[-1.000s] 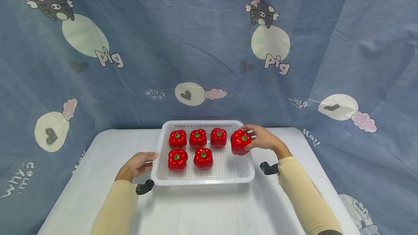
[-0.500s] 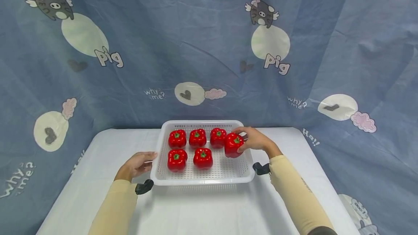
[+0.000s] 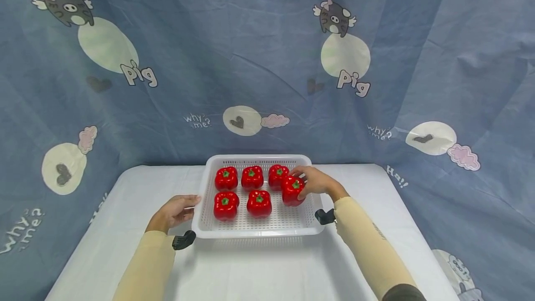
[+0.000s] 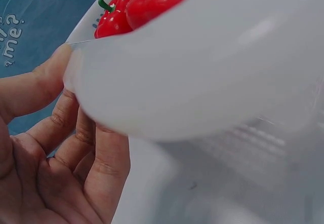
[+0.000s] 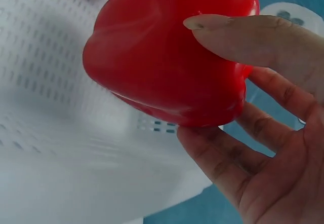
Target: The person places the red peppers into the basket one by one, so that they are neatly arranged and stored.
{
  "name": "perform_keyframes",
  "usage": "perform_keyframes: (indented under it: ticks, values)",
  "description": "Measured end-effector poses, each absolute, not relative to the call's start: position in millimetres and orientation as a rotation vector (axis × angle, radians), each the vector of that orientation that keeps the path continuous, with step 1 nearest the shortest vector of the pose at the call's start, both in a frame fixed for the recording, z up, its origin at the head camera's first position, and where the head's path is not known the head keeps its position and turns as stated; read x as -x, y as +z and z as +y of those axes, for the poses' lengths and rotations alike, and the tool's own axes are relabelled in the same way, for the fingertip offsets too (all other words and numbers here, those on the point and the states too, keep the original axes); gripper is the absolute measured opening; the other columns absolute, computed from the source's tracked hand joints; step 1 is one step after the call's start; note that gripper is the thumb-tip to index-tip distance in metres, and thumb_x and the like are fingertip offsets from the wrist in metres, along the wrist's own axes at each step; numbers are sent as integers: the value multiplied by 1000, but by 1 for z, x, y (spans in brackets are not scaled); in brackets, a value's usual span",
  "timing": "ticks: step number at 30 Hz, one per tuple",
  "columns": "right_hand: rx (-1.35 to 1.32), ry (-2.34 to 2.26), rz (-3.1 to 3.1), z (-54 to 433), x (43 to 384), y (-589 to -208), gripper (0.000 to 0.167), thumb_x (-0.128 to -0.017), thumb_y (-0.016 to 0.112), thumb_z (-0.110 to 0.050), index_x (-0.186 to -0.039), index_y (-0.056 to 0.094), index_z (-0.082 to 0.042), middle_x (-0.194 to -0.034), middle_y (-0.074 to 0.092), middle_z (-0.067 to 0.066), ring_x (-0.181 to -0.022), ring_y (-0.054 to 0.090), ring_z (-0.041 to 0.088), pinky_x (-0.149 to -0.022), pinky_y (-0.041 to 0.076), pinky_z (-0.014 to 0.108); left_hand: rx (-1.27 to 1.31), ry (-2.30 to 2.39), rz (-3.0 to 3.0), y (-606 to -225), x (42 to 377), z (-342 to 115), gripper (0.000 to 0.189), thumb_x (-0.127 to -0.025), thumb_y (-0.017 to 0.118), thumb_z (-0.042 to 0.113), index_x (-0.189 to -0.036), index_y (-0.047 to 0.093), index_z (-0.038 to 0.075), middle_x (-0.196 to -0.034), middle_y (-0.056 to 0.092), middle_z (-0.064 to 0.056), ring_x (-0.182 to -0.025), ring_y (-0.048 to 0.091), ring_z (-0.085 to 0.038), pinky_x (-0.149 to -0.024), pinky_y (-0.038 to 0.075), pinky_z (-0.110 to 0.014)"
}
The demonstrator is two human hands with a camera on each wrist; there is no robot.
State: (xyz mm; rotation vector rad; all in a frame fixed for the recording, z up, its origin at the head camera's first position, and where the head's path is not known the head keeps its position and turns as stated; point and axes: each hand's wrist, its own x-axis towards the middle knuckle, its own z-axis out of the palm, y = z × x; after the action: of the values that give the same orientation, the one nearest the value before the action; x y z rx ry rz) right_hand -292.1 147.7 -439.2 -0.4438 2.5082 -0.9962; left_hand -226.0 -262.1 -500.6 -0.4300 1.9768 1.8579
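A white perforated plastic basket (image 3: 259,234) stands on the table with several red bell peppers (image 3: 259,203) in it, green stems up. My right hand (image 3: 316,182) grips one red bell pepper (image 3: 291,191) over the basket's right part, just in front of the back row's right-hand pepper (image 3: 277,175). In the right wrist view the thumb lies on top of that pepper (image 5: 162,57) and the fingers curl under its side. At the basket's left edge my left hand (image 3: 177,209) pinches the rim (image 4: 167,77), thumb above and fingers below, as the left wrist view shows.
The basket sits near the far edge of a white-covered table (image 3: 259,268). A blue printed cloth (image 3: 267,59) hangs close behind it. Inside, the peppers form a back row and a front row, with bare basket floor (image 3: 292,219) at the front right.
My right hand has carried its bell pepper leftward, down and toward the front of the basket. The left hand stays at the rim, and the other peppers keep their places.
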Motion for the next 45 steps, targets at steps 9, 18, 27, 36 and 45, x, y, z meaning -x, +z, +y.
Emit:
perform_keyframes:
  ticks: [9, 18, 27, 36, 45]
  values:
    - [400, -942, 2453, 137, 299, -448, 68, -64, 85, 3, -125, 59, -13, -122, 57, 11, -112, 55, 30, -86, 56, 42, 446, 1856, 1991, -501, 225, -263, 56, -92, 67, 20, -135, 47, -9, -115, 64, -15, -90, 65, -22, -85, 55, -41]
    - [384, -912, 2439, 135, 299, -454, 64, -65, 85, 2, -122, 59, -14, -120, 57, 10, -111, 54, 28, -87, 55, 41, 450, 1861, 1976, -503, 226, -263, 57, -92, 66, 19, -137, 45, -10, -115, 64, -15, -92, 65, -22, -86, 55, -41]
    - [404, -889, 2435, 132, 302, -462, 62, -64, 87, -2, -119, 60, -14, -117, 57, 9, -107, 56, 26, -88, 54, 44, 454, 1875, 1965, -504, 229, -264, 57, -91, 67, 20, -136, 46, -9, -115, 64, -14, -93, 65, -22, -87, 54, -42]
    - [388, -855, 2465, 131, 305, -465, 63, -62, 88, -2, -118, 61, -14, -117, 58, 8, -110, 55, 27, -90, 53, 44, 463, 1890, 1949, -506, 230, -264, 59, -90, 69, 19, -136, 45, -9, -111, 65, -12, -90, 66, -21, -85, 55, -41]
    - [422, -827, 2486, 127, 304, -471, 63, -63, 88, -4, -119, 61, -14, -118, 58, 8, -113, 53, 27, -91, 53, 44, 461, 1893, 1953, -507, 229, -265, 58, -90, 69, 18, -135, 46, -9, -105, 67, -9, -87, 65, -21, -84, 56, -40]
